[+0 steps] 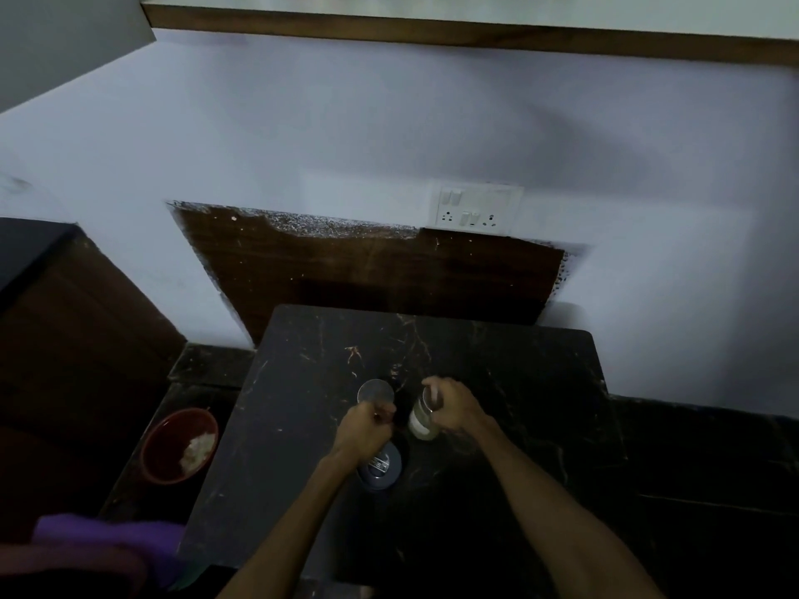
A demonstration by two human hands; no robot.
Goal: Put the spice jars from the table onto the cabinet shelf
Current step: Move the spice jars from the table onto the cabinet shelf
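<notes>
On the dark marble table point(497, 425) my left hand point(367, 430) grips a spice jar with a flat silvery lid point(375, 392); most of that jar is hidden under my fingers. My right hand point(454, 408) grips a second, clear glass jar point(421, 421) near its top, and the jar leans slightly. A third jar with a dark blue lid point(380, 466) stands on the table just below my left wrist. The wooden-edged cabinet shelf point(432, 32) runs along the wall high above.
A red bowl point(170, 451) holding something white sits on the lower dark counter left of the table. A purple cloth point(108, 538) lies at bottom left. A white switch and socket panel point(475, 209) is on the wall above a dark wooden board point(367, 270).
</notes>
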